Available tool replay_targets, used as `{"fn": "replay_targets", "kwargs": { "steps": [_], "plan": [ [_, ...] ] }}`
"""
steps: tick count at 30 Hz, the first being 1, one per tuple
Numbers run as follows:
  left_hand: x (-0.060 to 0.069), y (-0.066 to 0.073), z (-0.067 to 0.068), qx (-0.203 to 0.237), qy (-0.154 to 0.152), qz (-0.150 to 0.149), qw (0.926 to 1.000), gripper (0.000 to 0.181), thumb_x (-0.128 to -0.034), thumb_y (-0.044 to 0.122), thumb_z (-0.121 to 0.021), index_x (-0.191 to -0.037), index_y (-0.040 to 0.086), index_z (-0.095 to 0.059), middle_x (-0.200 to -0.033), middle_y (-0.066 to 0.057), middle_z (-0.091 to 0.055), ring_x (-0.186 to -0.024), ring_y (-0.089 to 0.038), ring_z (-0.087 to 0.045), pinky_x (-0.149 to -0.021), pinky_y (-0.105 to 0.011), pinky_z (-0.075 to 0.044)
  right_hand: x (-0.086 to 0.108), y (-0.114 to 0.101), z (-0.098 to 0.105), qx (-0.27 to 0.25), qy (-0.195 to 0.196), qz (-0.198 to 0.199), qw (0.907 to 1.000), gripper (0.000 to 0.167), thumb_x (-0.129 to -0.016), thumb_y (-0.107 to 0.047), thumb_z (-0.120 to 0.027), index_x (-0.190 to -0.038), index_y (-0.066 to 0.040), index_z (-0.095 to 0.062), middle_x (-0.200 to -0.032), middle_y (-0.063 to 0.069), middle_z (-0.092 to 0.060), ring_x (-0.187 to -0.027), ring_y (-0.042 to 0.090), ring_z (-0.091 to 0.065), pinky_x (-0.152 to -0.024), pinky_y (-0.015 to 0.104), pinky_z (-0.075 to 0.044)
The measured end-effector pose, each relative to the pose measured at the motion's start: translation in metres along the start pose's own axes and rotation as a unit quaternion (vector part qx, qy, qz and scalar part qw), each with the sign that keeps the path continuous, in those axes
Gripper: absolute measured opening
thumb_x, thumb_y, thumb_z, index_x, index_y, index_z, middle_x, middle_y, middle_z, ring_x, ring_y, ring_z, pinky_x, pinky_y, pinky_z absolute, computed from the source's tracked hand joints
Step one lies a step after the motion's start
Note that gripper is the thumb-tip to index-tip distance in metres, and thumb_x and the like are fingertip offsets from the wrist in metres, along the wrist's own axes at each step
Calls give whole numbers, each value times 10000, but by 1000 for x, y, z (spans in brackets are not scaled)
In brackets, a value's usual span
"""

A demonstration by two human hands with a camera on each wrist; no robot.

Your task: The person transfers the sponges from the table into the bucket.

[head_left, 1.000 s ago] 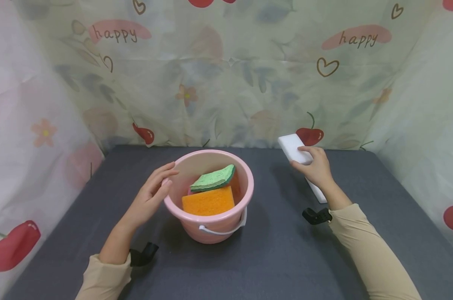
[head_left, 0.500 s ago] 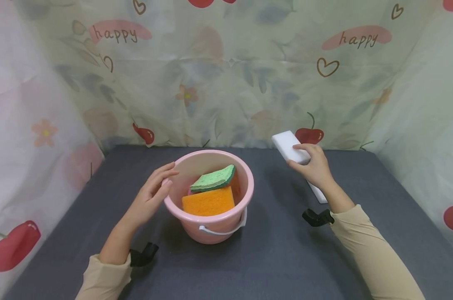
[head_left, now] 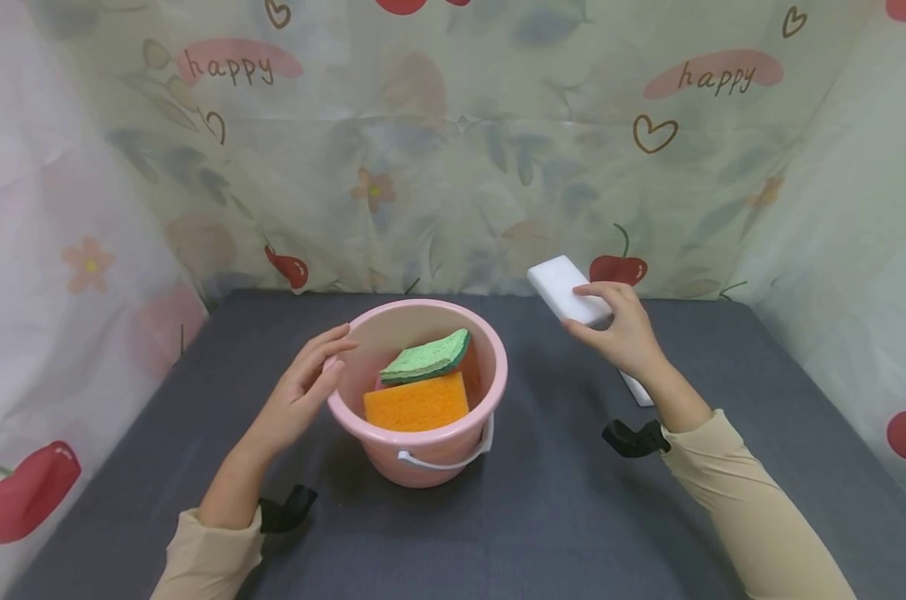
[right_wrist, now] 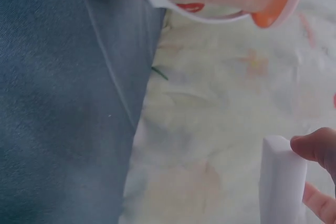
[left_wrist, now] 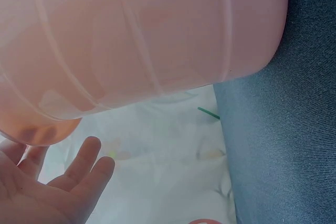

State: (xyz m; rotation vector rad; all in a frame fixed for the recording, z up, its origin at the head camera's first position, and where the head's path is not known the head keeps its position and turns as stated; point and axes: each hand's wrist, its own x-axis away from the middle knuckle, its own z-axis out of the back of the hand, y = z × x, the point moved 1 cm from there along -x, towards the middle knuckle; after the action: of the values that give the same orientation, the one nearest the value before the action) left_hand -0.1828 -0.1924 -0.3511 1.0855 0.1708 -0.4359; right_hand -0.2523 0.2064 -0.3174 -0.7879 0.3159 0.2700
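In the head view my left hand (head_left: 298,392) rests at the left rim of a pink bucket (head_left: 430,457), fingers extended and lightly touching it. The left wrist view shows several loosely spread fingers beside the bucket wall (left_wrist: 157,35). Inside the bucket lie a green sponge (head_left: 426,357) and an orange sponge (head_left: 417,403); what is beneath them is mostly hidden. My right hand (head_left: 621,329) pinches a white sponge block (head_left: 565,289) between thumb and fingers, held above the table right of the bucket. In the right wrist view, the white block (right_wrist: 281,182) stands upright by my fingertips.
Another white block (head_left: 636,389) lies on the dark table (head_left: 528,533), partly hidden behind my right hand. The bucket's white handle (head_left: 445,462) hangs down at its front. A patterned cloth (head_left: 460,183) encloses the back and sides.
My right hand has moved left toward the bucket and slightly up, carrying the white sponge block. The left hand and the bucket have stayed in place.
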Motion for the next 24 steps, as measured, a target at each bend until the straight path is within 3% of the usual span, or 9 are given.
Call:
{"fn": "replay_targets", "kwargs": {
  "steps": [10,13,17,24],
  "plan": [
    [0,0,0,-21,6,6,10000,347,-980,148,-431,-1299,27,-492,-1510,-74,-301,-1354,-264,-304,-1066,-551,-311,6,-24,0,-91,38,481,9988,401,-797,-116,-707,-1171,-41,-587,-1295,218,-434,-1170,362,-416,-840,516,-422],
    [0,1,0,-97,5,18,10000,346,-981,156,-430,-1298,34,-496,-1508,-60,-307,-1351,-237,-313,-1084,-366,-349,7,-30,0,-116,-2,548,9984,400,-791,-115,-712,-1166,-47,-593,-1300,212,-436,-1177,359,-424,-850,500,-416],
    [0,1,0,-127,13,20,9999,344,-982,159,-432,-1297,37,-499,-1505,-49,-313,-1347,-218,-319,-1001,-109,-303,9,-38,0,-165,-90,629,9978,401,-781,-121,-720,-1159,-63,-598,-1304,195,-437,-1165,343,-444,-857,466,-412],
    [0,0,0,-94,11,17,10000,342,-981,155,-434,-1294,37,-501,-1505,-49,-312,-1353,-225,-311,-992,-86,-293,13,-51,-2,-284,-249,800,9961,399,-775,-109,-729,-1153,-76,-607,-1288,171,-460,-1149,309,-459,-884,461,-415]
  ]
}}
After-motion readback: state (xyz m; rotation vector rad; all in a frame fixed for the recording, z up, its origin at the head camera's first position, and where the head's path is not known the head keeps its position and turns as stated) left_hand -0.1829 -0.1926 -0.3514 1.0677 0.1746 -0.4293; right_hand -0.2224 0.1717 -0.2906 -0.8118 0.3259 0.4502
